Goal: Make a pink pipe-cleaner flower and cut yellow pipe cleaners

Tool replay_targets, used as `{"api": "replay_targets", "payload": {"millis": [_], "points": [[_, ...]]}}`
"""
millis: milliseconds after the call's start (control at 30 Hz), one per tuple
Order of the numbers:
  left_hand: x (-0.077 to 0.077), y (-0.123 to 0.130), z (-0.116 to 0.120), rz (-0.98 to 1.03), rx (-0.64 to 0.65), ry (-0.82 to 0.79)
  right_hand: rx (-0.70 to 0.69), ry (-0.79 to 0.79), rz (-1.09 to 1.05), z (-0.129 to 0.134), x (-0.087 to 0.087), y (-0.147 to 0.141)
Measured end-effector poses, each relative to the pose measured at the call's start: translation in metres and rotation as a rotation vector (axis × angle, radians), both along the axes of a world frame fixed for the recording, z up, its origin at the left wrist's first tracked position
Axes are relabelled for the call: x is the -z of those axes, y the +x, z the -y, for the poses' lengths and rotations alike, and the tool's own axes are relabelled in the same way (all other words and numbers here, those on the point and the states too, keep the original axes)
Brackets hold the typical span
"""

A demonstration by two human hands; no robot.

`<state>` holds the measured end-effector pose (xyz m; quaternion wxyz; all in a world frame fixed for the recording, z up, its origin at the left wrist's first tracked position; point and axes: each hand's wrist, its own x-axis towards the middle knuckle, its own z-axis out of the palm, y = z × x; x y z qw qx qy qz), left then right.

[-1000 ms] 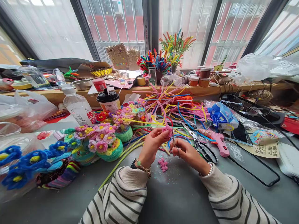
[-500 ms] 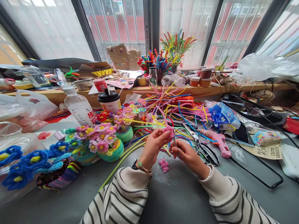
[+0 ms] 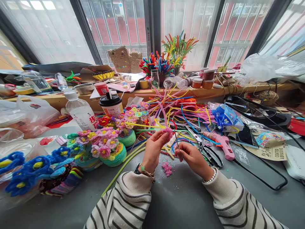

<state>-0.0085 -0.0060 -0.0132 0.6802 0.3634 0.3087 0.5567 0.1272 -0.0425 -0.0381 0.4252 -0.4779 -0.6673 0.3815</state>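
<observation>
L hand (image 3: 154,151), ctr. of frame: thumb and fingertips pinched narrow on a pink fuzzy piece (image 3: 169,132), held above the grey tabletop (image 3: 181,210). R hand (image 3: 192,157), just right of ctr.: fingers curled closely round a slim metal tool (image 3: 176,143), its upper end near the pink fuzzy piece; whether the two touch, cannot tell. Lower ctr., below the hands: a 2nd pink piece (image 3: 167,169) lies amid glitter specks (image 3: 175,182). Right of R hand: lg. scissors (image 3: 202,145) w/ black handles, then a pink glue gun (image 3: 225,147). Upper ctr.: heap of multicol. pipe cleaners (image 3: 176,106). Mid left: pink flowers (image 3: 105,138) in a yellow-and-green pot (image 3: 114,155), w/ blue flowers (image 3: 37,165) at far left; clear bottle (image 3: 79,111) and black-lidded cup (image 3: 111,106) behind.
</observation>
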Motion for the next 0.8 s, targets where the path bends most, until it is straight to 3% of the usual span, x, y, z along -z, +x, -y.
{"api": "replay_targets", "payload": {"millis": [167, 400, 800], "points": [[-0.0017, 0.0006, 0.0004, -0.015, -0.017, 0.013, 0.002, -0.008, 0.104, -0.0017, -0.0011, 0.0035], [-0.0036, 0.0004, 0.0022, -0.099, -0.009, 0.029, -0.14, -0.029, 0.184, 0.0021, -0.0077, 0.0027], [-0.0019, 0.0006, 0.0013, -0.11, -0.007, 0.032, -0.123, -0.024, 0.204, -0.0001, -0.0063, 0.0055]]}}
